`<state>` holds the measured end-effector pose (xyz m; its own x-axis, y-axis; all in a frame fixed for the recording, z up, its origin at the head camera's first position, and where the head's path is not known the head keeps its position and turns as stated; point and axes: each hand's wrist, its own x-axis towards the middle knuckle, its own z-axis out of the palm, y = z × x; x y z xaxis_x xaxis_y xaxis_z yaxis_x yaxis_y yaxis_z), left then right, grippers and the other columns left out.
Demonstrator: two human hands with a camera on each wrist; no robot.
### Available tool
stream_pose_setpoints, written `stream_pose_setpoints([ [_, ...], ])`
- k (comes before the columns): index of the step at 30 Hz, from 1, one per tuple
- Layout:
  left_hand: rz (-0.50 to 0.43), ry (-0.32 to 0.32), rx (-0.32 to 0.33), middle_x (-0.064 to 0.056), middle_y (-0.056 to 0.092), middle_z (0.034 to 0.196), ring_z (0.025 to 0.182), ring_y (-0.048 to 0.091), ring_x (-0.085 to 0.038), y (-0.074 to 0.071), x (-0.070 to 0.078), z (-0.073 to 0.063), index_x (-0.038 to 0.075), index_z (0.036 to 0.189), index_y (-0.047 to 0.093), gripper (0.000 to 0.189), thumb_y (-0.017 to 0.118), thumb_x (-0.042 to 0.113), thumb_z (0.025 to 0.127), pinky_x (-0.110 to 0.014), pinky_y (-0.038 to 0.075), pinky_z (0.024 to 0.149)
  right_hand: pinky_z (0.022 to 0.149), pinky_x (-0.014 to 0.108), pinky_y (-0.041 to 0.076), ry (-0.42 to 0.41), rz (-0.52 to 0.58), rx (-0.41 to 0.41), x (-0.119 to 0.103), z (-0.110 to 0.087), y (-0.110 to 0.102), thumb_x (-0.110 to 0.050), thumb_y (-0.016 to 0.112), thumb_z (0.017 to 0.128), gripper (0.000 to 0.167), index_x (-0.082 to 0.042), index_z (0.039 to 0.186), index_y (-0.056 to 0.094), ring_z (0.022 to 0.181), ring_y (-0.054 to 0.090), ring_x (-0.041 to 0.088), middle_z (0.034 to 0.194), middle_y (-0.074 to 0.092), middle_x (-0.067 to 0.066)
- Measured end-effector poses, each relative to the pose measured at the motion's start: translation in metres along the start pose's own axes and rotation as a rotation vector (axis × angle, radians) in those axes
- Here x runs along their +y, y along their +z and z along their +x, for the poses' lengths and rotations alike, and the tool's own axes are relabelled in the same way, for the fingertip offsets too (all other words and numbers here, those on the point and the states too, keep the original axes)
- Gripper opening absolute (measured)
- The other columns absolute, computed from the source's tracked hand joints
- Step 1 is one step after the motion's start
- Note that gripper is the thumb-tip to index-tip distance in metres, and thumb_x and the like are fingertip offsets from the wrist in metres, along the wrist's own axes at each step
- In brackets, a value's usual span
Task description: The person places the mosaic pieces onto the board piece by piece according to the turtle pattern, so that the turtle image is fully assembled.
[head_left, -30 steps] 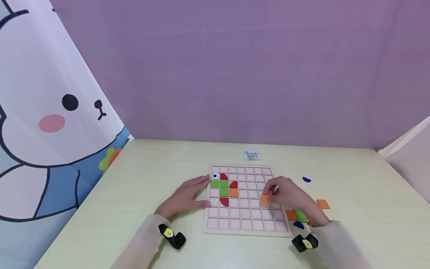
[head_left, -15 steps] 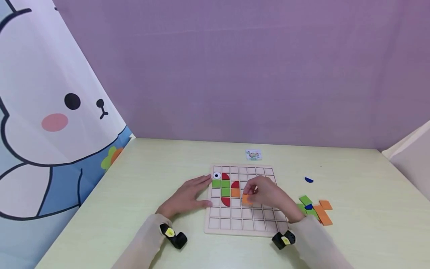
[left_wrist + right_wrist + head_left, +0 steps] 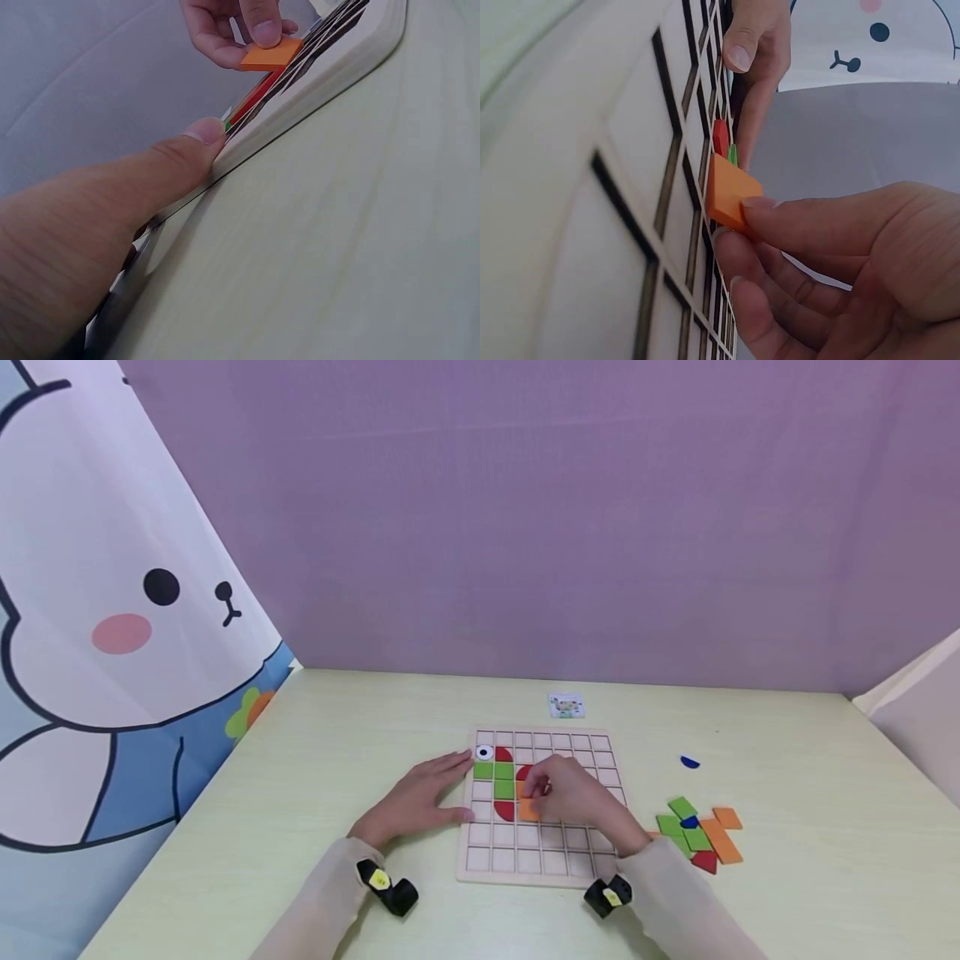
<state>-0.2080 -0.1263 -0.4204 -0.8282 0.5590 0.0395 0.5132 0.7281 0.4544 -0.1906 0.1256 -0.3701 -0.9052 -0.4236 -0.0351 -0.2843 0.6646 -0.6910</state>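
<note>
Pinching a flat orange square tile (image 3: 528, 811) over a pale wooden grid board (image 3: 528, 861), the right hand (image 3: 566, 789) should align its corners before releasing, while the left hand (image 3: 414, 799), fingers outstretched, touches the board's edge.

"What do I have beyond the pale bench (image 3: 360, 714)?"

"A purple backdrop (image 3: 525, 527), faintly creased, spanning my head view above the far edge."

"And on my left?"

"A printed sheet (image 3: 142, 777) bearing a white cartoon animal (image 3: 82, 552), with black eye (image 3: 161, 587) and pink cheek (image 3: 122, 633); a green-and-orange motif (image 3: 249, 712) sits low, near the bench."

"Right side?"

"I see a pale panel (image 3: 922, 727) with a slanted top edge, material unclear."
</note>
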Motion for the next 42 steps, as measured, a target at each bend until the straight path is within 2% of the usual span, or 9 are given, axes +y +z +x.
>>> stream_pose_setpoints([
  [9, 0.0, 0.005, 0.005, 0.0, 0.025, 0.158, 0.146, 0.021, -0.027, -0.001, 0.001, 0.001, 0.017, 0.15, 0.031, 0.081, 0.06, 0.057, 0.086, -0.051, 0.02, 0.117, 0.065, 0.026, 0.045, 0.038, -0.031, 0.033, -0.003, 0.001, 0.003, 0.007, 0.071, 0.077, 0.015, -0.008, 0.075, 0.069, 0.069, 0.051, 0.016, 0.078, 0.063, 0.0],
  [22, -0.012, 0.005, 0.01, 0.0, 0.025, 0.158, 0.146, 0.021, -0.027, -0.001, 0.003, 0.001, 0.017, 0.15, 0.031, 0.081, 0.061, 0.056, 0.085, -0.052, 0.021, 0.117, 0.061, 0.025, 0.045, 0.082, -0.04, 0.045, -0.002, 0.004, 0.008, 0.008, 0.072, 0.076, 0.018, -0.009, 0.072, 0.069, 0.067, 0.051, 0.015, 0.073, 0.062, -0.001],
  [26, -0.014, 0.006, 0.009, 0.002, 0.024, 0.158, 0.146, 0.021, -0.026, -0.001, 0.003, 0.001, 0.018, 0.15, 0.03, 0.082, 0.061, 0.057, 0.085, -0.051, 0.02, 0.117, 0.062, 0.025, 0.046, 0.069, -0.041, 0.04, -0.001, 0.003, 0.008, 0.007, 0.072, 0.076, 0.017, -0.009, 0.073, 0.069, 0.068, 0.051, 0.015, 0.074, 0.063, 0.0],
  [33, 0.003, 0.01, 0.012, 0.001, 0.024, 0.158, 0.146, 0.021, -0.026, 0.001, 0.001, 0.001, 0.018, 0.15, 0.03, 0.082, 0.06, 0.057, 0.085, -0.05, 0.021, 0.117, 0.063, 0.026, 0.046, 0.028, -0.073, 0.039, 0.003, -0.005, -0.006, 0.007, 0.069, 0.077, 0.015, -0.008, 0.078, 0.069, 0.068, 0.05, 0.014, 0.074, 0.062, -0.001],
  [38, 0.001, -0.021, 0.003, 0.005, 0.023, 0.158, 0.147, 0.02, -0.023, 0.001, 0.0, 0.001, 0.02, 0.151, 0.028, 0.083, 0.061, 0.058, 0.084, -0.049, 0.02, 0.118, 0.063, 0.025, 0.046, 0.073, -0.101, 0.064, 0.01, -0.016, -0.019, 0.007, 0.068, 0.078, 0.014, -0.007, 0.08, 0.068, 0.069, 0.05, 0.015, 0.074, 0.06, 0.0],
  [42, -0.001, -0.017, 0.001, 0.005, 0.023, 0.158, 0.147, 0.02, -0.024, 0.001, 0.0, 0.001, 0.02, 0.151, 0.028, 0.083, 0.061, 0.058, 0.084, -0.049, 0.02, 0.118, 0.063, 0.025, 0.045, 0.111, -0.114, 0.072, 0.021, -0.028, -0.03, 0.007, 0.068, 0.078, 0.014, -0.007, 0.081, 0.067, 0.07, 0.049, 0.015, 0.075, 0.058, 0.001],
])
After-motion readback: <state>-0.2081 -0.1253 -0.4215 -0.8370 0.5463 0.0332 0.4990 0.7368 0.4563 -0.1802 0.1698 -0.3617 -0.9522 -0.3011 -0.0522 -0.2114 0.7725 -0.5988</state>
